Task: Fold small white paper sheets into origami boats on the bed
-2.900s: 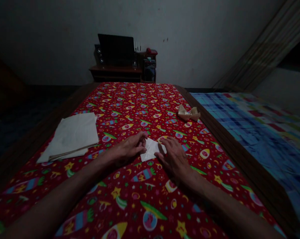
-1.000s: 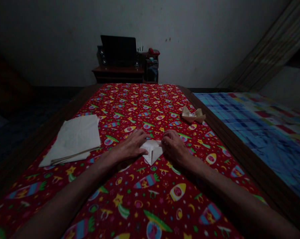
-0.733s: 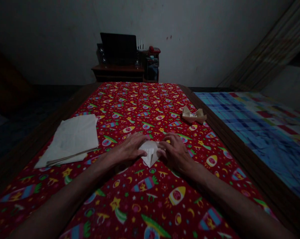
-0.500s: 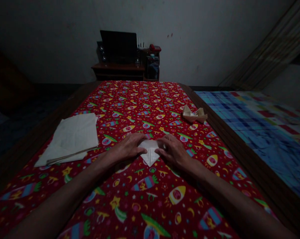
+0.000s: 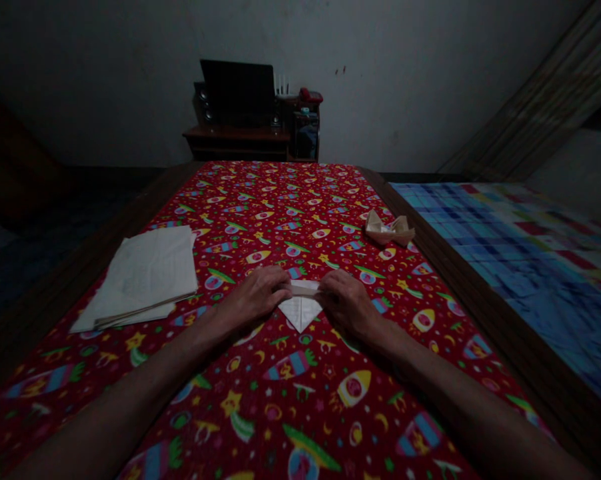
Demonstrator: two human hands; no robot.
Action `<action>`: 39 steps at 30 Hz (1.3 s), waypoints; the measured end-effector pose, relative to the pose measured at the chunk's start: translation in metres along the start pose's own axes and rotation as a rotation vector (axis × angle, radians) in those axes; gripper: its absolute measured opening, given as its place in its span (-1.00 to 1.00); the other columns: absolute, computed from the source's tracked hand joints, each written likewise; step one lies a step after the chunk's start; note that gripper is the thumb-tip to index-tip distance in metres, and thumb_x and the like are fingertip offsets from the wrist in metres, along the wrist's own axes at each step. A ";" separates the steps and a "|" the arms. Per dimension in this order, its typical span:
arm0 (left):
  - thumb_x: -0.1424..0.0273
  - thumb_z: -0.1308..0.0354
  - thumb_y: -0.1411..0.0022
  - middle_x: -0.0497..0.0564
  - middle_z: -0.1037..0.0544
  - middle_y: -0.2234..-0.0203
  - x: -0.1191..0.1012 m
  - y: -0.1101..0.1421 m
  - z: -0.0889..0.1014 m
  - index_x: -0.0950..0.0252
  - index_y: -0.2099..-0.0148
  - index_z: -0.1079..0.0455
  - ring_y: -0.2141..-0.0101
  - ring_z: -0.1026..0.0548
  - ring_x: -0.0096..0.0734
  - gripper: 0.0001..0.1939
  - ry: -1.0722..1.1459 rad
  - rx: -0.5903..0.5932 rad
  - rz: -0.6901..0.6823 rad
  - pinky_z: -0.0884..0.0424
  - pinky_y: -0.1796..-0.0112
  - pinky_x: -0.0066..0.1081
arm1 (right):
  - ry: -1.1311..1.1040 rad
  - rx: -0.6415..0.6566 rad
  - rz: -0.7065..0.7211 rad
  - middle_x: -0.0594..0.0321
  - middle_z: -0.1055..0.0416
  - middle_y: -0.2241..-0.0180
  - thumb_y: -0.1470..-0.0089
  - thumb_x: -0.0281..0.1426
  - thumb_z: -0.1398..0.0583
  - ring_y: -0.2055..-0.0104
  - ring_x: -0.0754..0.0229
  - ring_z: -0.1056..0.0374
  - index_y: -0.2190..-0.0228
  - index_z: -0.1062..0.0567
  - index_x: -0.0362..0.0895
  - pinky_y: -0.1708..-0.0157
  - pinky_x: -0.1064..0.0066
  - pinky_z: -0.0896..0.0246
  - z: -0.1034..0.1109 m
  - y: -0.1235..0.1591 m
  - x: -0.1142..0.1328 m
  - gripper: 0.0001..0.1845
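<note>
Left fingers [image 5: 279,287], right fingers [image 5: 333,284] pinch folded paper [image 5: 301,313] at far edge; paper stack [image 5: 153,267] well apart, red cloth [image 5: 225,263] between.

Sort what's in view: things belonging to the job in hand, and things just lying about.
In the job:
white folded paper, between left hand and right hand
probably the paper stack

Lying about, apparently:
tan folded paper, untouched
monitor
red telephone

No legible text, numbers or brands. Folded paper [image 5: 294,309], 6 o'clock from centre: faint marks, unreadable. Paper stack [image 5: 153,263], 9 o'clock: faint marks, unreadable.
</note>
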State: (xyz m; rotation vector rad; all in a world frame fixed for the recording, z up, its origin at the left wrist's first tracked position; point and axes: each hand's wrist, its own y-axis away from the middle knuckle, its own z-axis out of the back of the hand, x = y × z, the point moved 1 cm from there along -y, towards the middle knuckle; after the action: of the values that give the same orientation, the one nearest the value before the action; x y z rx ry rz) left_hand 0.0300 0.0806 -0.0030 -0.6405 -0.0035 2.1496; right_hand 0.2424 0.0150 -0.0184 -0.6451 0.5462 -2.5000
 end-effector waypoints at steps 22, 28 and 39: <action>0.61 0.13 -0.23 0.20 -0.23 -0.18 -0.050 0.047 -0.016 0.41 -0.22 -0.10 -0.19 -0.16 -0.21 -0.50 -0.354 0.073 -0.183 -0.09 -0.17 -0.18 | 0.318 0.162 0.335 -0.01 -0.42 0.22 -0.20 -0.50 -0.01 0.17 0.08 -0.32 0.24 -0.47 -0.26 0.17 0.20 -0.27 0.019 0.022 0.021 -0.76; 0.23 0.12 -0.34 0.22 -0.09 -0.25 -0.065 0.044 -0.029 0.46 -0.28 0.01 -0.24 -0.03 -0.16 -0.43 -0.366 0.068 -0.168 -0.07 -0.19 -0.18 | 0.228 0.208 0.301 -0.03 -0.31 -0.07 -0.17 -0.54 0.03 -0.11 0.11 -0.24 -0.08 -0.28 -0.26 -0.12 0.15 -0.14 0.018 0.032 0.023 -0.56; 0.30 0.18 -0.38 0.10 -0.20 -0.21 -0.026 0.072 -0.008 0.30 -0.27 -0.07 -0.21 -0.14 -0.25 -0.54 -0.385 0.021 -0.087 -0.01 -0.19 -0.08 | 0.157 0.086 0.136 0.16 -0.50 0.17 -0.17 -0.43 -0.05 0.10 0.18 -0.39 0.23 -0.48 -0.13 0.00 0.26 -0.15 0.023 0.034 0.022 -0.79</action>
State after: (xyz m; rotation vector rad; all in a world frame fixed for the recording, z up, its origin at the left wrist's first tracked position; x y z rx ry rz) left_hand -0.0079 0.0143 -0.0144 -0.2028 -0.2121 2.1533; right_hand 0.2499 -0.0302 -0.0086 -0.3688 0.5172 -2.4425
